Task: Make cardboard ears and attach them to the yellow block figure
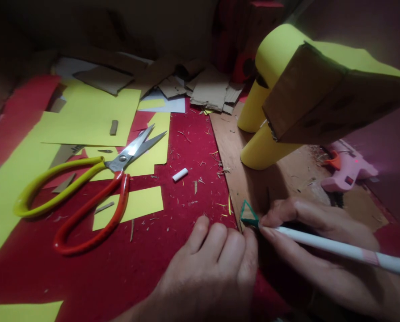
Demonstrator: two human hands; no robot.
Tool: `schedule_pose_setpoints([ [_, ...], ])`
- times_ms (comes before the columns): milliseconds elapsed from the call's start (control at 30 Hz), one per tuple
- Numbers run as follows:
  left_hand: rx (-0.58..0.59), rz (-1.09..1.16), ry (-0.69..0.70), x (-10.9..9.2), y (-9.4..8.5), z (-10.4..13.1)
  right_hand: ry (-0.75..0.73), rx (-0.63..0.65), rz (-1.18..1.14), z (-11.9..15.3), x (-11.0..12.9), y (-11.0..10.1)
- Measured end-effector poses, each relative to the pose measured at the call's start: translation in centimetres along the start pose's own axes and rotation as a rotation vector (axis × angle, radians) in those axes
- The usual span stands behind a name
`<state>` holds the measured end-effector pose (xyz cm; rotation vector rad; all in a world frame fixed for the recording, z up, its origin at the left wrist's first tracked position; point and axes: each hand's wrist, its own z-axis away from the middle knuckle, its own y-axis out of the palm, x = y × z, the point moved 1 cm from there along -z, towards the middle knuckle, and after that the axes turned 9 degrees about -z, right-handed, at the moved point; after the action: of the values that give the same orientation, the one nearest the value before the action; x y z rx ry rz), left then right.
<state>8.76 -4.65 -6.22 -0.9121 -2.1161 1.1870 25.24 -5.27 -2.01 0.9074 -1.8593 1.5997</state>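
Observation:
A small cardboard triangle (248, 212) has green colour along its edges, thickest at the bottom. My right hand (307, 232) is closed around a white felt-tip pen (323, 243), whose tip meets the triangle's lower right corner. My left hand (216, 255) lies to the left with fingers curled, its index finger against the triangle's bottom edge; the fingertips and thumb are mostly hidden. Under the triangle is a brown board (228, 138). Left of my hands, scissors (122, 158) with one yellow and one red handle lie with blades apart.
A cardboard box form with yellow paper (307, 89) stands on yellow tubes (263, 154) beyond my right hand. A pink glue gun (349, 167) is at right. Yellow sheets (92, 112), cardboard scraps (206, 87), a white cap-like piece (180, 174) and shavings litter the red surface (173, 210).

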Motion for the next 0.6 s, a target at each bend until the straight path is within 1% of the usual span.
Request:
schedule_pose_setpoints([
  [100, -0.001, -0.002, -0.001, 0.0, 0.02, -0.01, 0.005, 0.012, 0.001, -0.05, -0.05, -0.13],
  [367, -0.006, 0.0, -0.003, -0.03, 0.1, -0.02, 0.006, -0.055, 0.05, -0.22, -0.11, -0.06],
  [600, 0.017, 0.0, 0.008, -0.05, -0.05, -0.06, 0.02, -0.025, 0.0, -0.19, 0.05, -0.03],
])
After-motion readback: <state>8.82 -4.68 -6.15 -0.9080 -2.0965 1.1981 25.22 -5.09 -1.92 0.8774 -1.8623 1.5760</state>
